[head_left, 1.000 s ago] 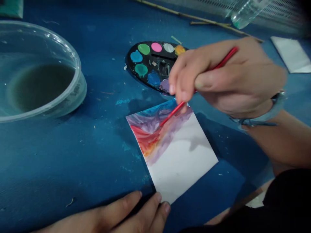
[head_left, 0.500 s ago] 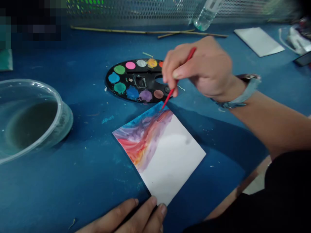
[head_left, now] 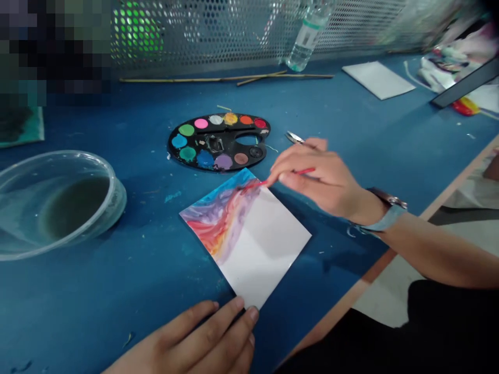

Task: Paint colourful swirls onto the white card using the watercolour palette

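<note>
A white square sheet (head_left: 268, 239) lies turned on its corner, its upper left side painted blue, purple, red and orange. My right hand (head_left: 319, 174) pinches a red paintbrush (head_left: 306, 171), its tip at the sheet's upper right edge by the red paint. At the sheet's bottom corner rest the fingertips of my left hand (head_left: 206, 337), fingers laid out and slightly apart, holding nothing. Just beyond the sheet is a black oval palette (head_left: 230, 140) with round colour wells.
On the left stands a clear plastic bowl (head_left: 113, 192) of dark water. Thin sticks (head_left: 187, 80) lie by a mesh divider (head_left: 234, 36), near a plastic bottle (head_left: 306, 41). A blank white sheet (head_left: 378, 79) and a dark-edged object (head_left: 463, 85) are at the right.
My right hand has moved down off the palette's right end, with the brush tilted lower and its tip farther right on the sheet. The view has shifted, showing more of the divider.
</note>
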`<control>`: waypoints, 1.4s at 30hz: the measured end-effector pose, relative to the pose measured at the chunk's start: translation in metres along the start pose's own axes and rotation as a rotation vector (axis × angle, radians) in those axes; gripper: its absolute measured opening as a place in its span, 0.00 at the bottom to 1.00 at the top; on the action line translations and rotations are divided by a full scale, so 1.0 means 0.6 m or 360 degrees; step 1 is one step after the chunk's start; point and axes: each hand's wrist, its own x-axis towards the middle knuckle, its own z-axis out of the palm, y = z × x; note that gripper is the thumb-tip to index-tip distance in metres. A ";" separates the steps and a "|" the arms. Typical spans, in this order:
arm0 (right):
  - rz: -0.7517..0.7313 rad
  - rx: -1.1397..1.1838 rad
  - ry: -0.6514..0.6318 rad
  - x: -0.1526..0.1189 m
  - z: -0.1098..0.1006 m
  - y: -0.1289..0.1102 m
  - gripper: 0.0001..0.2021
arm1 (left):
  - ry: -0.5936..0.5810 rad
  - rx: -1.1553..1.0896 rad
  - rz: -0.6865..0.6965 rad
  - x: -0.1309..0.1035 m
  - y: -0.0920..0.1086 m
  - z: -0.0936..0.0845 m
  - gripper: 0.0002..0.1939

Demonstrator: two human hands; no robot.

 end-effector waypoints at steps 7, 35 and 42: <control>-0.0028 0.0009 0.0117 -0.009 0.000 -0.023 0.13 | -0.0019 -0.0072 -0.0040 0.000 0.003 -0.007 0.20; -0.0465 0.0013 -0.0222 -0.048 0.046 -0.094 0.11 | -0.0014 -0.0092 -0.0132 0.032 0.014 -0.026 0.18; -0.0408 0.0054 -0.0274 -0.048 0.046 -0.092 0.10 | -0.0035 -0.0074 -0.0044 0.033 -0.001 -0.030 0.20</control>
